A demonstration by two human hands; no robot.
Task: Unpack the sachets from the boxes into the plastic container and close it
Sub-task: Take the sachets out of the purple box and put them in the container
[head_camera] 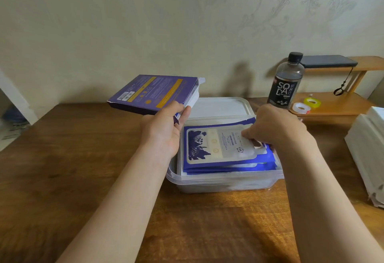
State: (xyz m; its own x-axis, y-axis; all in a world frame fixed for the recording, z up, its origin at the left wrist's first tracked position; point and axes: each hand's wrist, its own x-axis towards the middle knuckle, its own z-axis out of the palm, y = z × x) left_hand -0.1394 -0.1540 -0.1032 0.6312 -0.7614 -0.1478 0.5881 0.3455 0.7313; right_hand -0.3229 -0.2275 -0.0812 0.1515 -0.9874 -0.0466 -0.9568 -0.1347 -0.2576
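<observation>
Our left hand (164, 131) grips the purple box (153, 92), raised at 10 o'clock of the plastic container (207, 182). Our right hand (274, 129) pinches the sachets (218, 148) stacked inside it. Lid (218, 107) lies at 12 o'clock; soda bottle (284, 84) stands at 1 o'clock, on the wooden table (83, 158).

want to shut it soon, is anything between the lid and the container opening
Yes: the right hand grips the sachets inside the container, over its opening. The lid lies just behind the container.
</observation>
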